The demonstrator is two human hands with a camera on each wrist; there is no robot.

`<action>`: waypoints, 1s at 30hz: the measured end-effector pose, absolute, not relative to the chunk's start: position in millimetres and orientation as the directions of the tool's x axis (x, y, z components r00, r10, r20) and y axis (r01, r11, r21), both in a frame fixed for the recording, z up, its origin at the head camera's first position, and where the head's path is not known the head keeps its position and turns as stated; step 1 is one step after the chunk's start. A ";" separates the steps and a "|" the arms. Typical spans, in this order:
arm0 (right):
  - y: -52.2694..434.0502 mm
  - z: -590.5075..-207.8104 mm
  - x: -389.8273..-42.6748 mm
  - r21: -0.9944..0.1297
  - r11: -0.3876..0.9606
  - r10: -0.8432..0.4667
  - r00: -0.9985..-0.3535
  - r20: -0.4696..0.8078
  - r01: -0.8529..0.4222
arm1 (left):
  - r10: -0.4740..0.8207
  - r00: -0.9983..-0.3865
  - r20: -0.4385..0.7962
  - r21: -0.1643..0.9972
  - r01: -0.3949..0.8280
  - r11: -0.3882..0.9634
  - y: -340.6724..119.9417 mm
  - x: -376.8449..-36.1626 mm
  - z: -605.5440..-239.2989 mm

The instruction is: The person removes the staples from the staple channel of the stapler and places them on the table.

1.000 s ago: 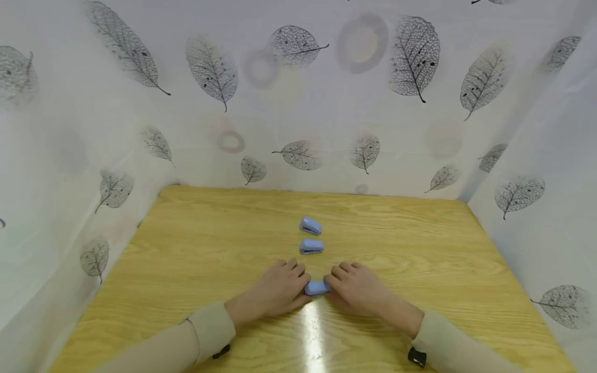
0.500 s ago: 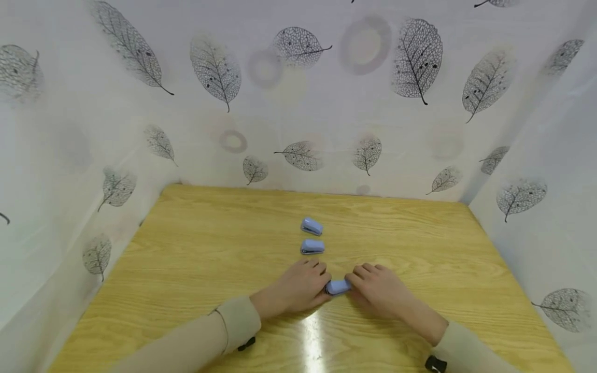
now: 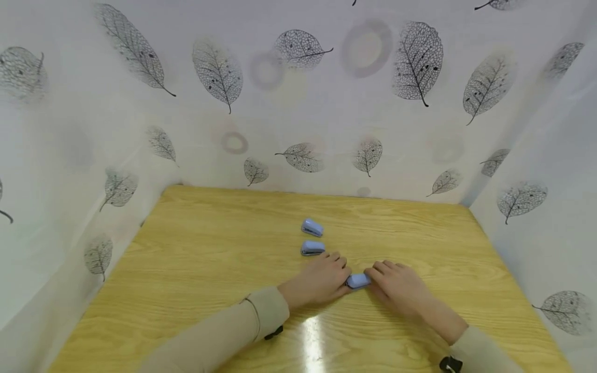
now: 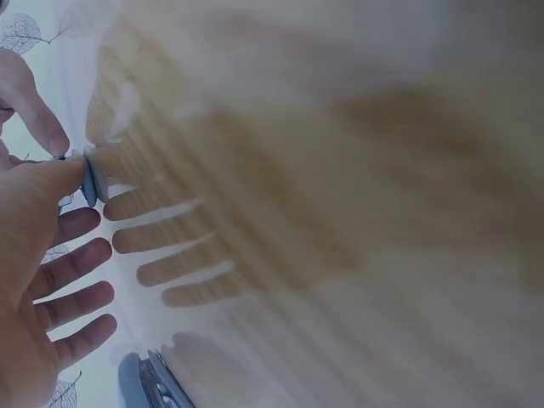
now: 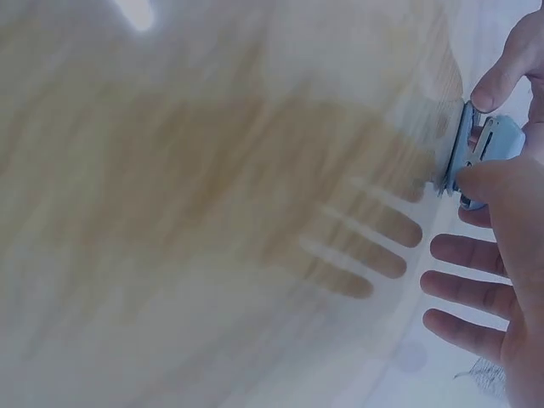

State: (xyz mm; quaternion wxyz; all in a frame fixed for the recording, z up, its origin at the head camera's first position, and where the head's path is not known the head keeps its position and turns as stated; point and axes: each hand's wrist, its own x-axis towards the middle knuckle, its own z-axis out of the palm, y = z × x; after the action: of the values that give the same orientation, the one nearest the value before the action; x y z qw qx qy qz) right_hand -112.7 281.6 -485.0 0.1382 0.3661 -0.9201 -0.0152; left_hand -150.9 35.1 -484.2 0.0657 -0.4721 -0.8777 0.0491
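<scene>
A small light-blue stapler [image 3: 358, 281] lies between my two hands at the front middle of the table. My left hand [image 3: 322, 280] pinches its left end between thumb and index finger. At the other end, my right hand [image 3: 398, 287] pinches it the same way. In the right wrist view the stapler [image 5: 497, 140] shows its metal underside parts, with both thumbs at its ends. The left wrist view shows only an edge of this stapler [image 4: 92, 177], beside the thumb. The remaining fingers of each hand are extended.
Two more light-blue staplers lie behind the hands: a nearer one [image 3: 312, 248], just past the left fingertips, and a farther one [image 3: 312, 227], turned slightly. The wooden table [image 3: 224, 228] is glossy and reflects the hands. Leaf-print cloth [image 3: 298, 119] encloses its back and sides.
Both hands have moved to the right and slightly away from me, carrying the held stapler along between them. The other two staplers have stayed in place.
</scene>
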 end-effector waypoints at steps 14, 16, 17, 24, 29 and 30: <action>323.0 -478.8 -133.4 0.113 0.745 -0.664 -0.718 0.209 -0.657 | 0.827 -0.553 0.099 -0.127 0.817 0.562 78.2 -174.4 -494.5; 325.5 -478.9 -136.3 0.107 0.749 -0.660 -0.722 0.209 -0.653 | 0.826 -0.555 0.097 -0.135 0.815 0.563 81.0 -176.6 -494.4; 326.4 -478.9 -137.4 0.104 0.752 -0.657 -0.725 0.210 -0.651 | 0.824 -0.558 0.095 -0.135 0.813 0.566 82.5 -177.3 -494.3; 330.7 -485.4 -141.8 0.068 0.775 -0.625 -0.748 0.224 -0.628 | 0.792 -0.608 0.054 -0.117 0.784 0.610 90.3 -176.5 -490.7; 330.8 -491.4 -142.8 -0.003 0.793 -0.588 -0.767 0.256 -0.609 | 0.776 -0.630 0.037 -0.094 0.771 0.630 91.9 -175.4 -491.7; 330.4 -492.1 -143.1 -0.014 0.794 -0.583 -0.769 0.263 -0.607 | 0.772 -0.635 0.034 -0.085 0.767 0.635 92.3 -175.2 -491.6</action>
State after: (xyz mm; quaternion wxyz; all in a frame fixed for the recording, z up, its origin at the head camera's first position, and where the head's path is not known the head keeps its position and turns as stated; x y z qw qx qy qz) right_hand -143.1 330.4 -492.1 0.1235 0.3168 -0.9391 0.0491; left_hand -175.2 92.3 -491.6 0.0335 -0.4258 -0.9037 0.0310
